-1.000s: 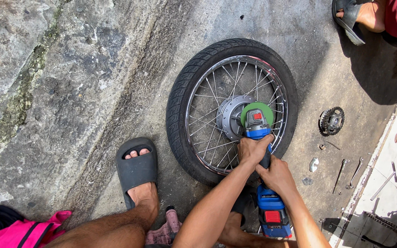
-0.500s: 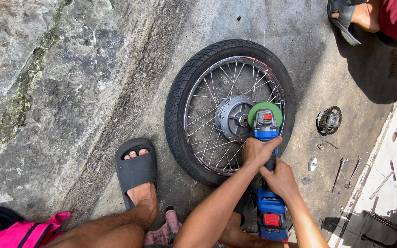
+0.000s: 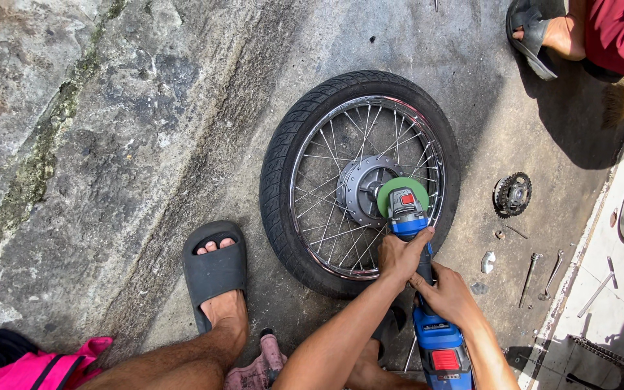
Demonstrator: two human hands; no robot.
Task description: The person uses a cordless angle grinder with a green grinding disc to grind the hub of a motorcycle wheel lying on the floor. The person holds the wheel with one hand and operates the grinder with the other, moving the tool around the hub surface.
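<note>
A spoked motorcycle wheel (image 3: 290, 155) with a black tyre lies flat on the concrete. Its grey hub (image 3: 359, 188) sits in the middle. Both my hands hold a blue cordless angle grinder (image 3: 431, 339). My left hand (image 3: 399, 254) grips its neck just behind the head. My right hand (image 3: 451, 296) wraps the body further back. The grinder's green disc (image 3: 391, 191) rests over the hub's right side.
A black sprocket (image 3: 512, 193) lies right of the wheel, with wrenches (image 3: 543, 276) and small parts beside a tiled edge. My foot in a grey slipper (image 3: 214, 271) is left of the wheel. Another person's sandalled foot (image 3: 536, 32) is top right. Pink cloth (image 3: 45, 365) lies bottom left.
The view shifted slightly. The grinder head and my hands stay over the hub, with the disc still at its right side.
</note>
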